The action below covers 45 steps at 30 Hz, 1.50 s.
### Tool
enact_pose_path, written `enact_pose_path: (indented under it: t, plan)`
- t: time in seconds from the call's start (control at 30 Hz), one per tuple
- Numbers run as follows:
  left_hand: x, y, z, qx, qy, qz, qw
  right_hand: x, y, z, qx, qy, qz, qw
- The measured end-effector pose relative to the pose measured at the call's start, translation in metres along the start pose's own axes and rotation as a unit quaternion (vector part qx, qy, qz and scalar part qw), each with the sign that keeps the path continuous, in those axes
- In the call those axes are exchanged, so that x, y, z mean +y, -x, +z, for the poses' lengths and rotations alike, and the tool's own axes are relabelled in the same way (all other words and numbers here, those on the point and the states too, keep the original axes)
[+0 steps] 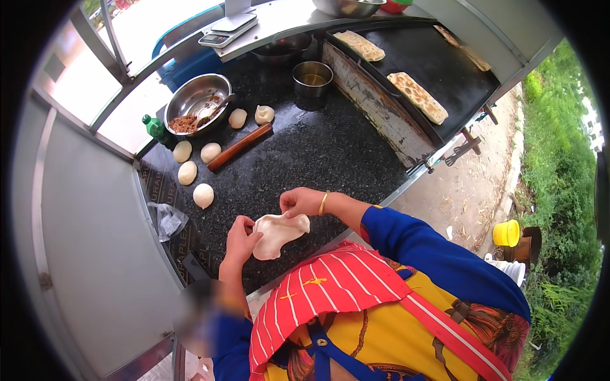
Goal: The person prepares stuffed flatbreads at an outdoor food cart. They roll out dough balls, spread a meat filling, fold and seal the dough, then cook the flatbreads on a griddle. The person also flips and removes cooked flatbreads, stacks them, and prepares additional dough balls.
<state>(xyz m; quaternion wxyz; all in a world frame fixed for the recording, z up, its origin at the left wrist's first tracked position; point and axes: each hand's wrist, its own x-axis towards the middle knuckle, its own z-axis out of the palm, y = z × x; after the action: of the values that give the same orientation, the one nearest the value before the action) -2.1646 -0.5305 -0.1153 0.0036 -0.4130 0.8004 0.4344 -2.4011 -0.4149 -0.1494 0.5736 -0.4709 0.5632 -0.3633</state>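
A thin, uneven sheet of dough (pixel 279 238) is stretched between my hands at the near edge of the black stone counter (pixel 305 157). My left hand (pixel 240 240) pinches its left edge between thumb and fingers. At the far right edge, the fingertips of my right hand (pixel 301 202) grip the rim of the dough. A wooden rolling pin (pixel 240 147) lies beyond my hands. Round dough balls sit to the left, the nearest dough ball (pixel 203 195) ahead of my left hand. Two more dough balls (pixel 264 115) rest past the rolling pin.
A steel bowl (pixel 221 85) holds brown filling and a spoon, beside a green bottle (pixel 153 126). Near the griddle (pixel 424 52) stands a steel pot of oil (pixel 312 80). Browned flatbreads (pixel 418 97) lie on the griddle. A digital scale (pixel 229 29) is on the shelf; a plastic bag (pixel 169 220) lies left.
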Motion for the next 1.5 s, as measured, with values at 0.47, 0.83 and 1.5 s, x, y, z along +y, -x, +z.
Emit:
enact_pose_path:
  t: [0.47, 0.83, 1.5]
  plan:
    - [0.012, 0.003, -0.013, -0.140, -0.078, 0.031, 0.987, -0.040, 0.024, -0.013, 0.014, -0.073, -0.027, 0.997]
    - [0.039, 0.109, -0.009, -0.187, -0.127, 0.150, 0.963, -0.036, 0.099, 0.003, 0.092, 0.275, -0.171, 0.941]
    - [0.042, 0.025, 0.034, 0.030, -0.156, 0.070, 0.985, 0.022, 0.059, 0.036, 0.335, 0.254, -0.053, 0.906]
